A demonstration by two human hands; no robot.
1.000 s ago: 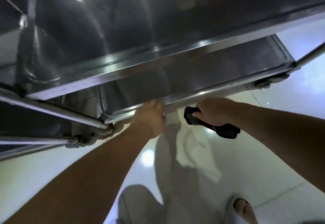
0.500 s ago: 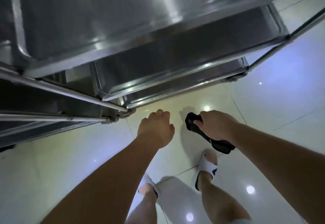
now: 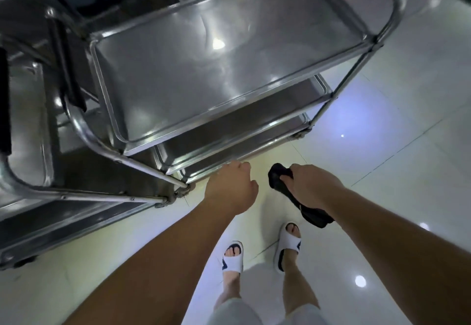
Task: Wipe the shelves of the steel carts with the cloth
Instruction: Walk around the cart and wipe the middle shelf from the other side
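Both hands are pulling back from the cart (image 3: 229,69); right hand (image 3: 313,187) gripping black cloth (image 3: 276,180), left hand (image 3: 229,187) loosely curled, holding nothing

Your right hand (image 3: 309,184) gripped a crumpled black cloth (image 3: 293,194) above the floor, just beside the shiny three-shelf steel cart (image 3: 224,69), apart from it.

A glossy pale tiled floor (image 3: 382,146) fills the right and lower frame, dotted with light reflections. On it, upper centre, stands a three-shelf steel cart (image 3: 224,69), its top shelf bare and shiny. A second steel cart (image 3: 51,212) stands at the left edge. Two feet in white slides (image 3: 289,244) stand at lower centre.
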